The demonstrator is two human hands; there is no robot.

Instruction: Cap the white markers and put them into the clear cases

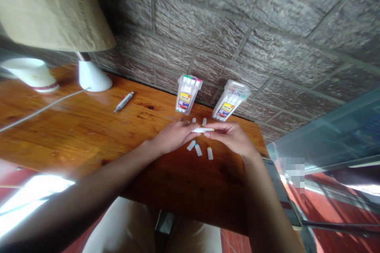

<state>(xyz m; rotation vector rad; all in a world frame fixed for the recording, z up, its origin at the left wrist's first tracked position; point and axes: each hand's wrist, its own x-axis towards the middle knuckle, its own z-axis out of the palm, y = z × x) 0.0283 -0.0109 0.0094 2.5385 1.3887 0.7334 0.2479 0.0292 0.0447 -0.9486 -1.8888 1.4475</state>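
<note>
1. Left hand (175, 134), at nine o'clock of the shared work, is closed around the white marker (202, 129); right hand (230, 136), at three o'clock, pinches the marker's yellow-banded end between thumb and finger.
2. That marker lies nearly level between the hands, above the wooden table (166, 182), and both hands are on it at once. Whether its yellow end is being fitted or drawn off, I cannot tell.
3. Taking the held marker as the clock's centre, three short pieces that look like caps lie on the near side: a pale one (191, 145) towards seven, a blue-ended one (198, 150) near six, a yellow-ended one (210, 153) near five. Two more small pieces, one (194, 120) near ten and one (204, 121) just past twelve, lie on the far side.
4. Judged by these loose pieces, the work looks unfinished.
5. Two clear cases stand with markers inside: the left case (186, 97) at eleven, green, purple and pink ends showing, and the right case (230, 104) between one and two.
6. One loose marker (124, 102) lies well apart, between nine and ten, touched by neither hand.
</note>
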